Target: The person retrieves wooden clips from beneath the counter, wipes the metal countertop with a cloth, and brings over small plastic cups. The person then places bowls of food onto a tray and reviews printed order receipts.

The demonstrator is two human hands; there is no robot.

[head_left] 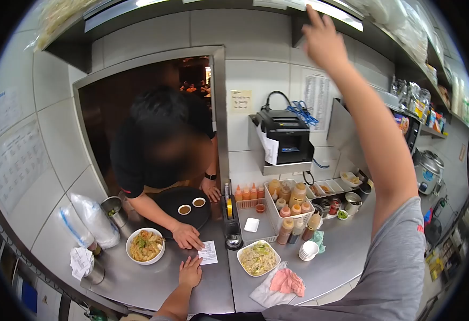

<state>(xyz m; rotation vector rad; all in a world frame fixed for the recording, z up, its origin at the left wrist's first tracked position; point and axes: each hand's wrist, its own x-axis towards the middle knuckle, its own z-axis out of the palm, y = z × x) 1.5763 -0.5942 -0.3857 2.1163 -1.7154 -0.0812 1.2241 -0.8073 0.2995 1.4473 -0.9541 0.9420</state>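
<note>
My left hand rests on the steel counter, fingers stretched, its fingertips by the lower left corner of a printed order slip. A co-worker's hand touches the slip's other side. My right hand is raised high, its index finger reaching up to the bright metal strip along the shelf's front edge; it holds nothing that I can see. Left of my left hand stands a white bowl of noodles. To the right is a square white bowl of fried rice.
Across the counter a co-worker leans in through the pass window, over a black round tray with two sauce cups. A black receipt printer hangs on the wall. Below it stand sauce bottles in a basket. A pink cloth lies near the front edge.
</note>
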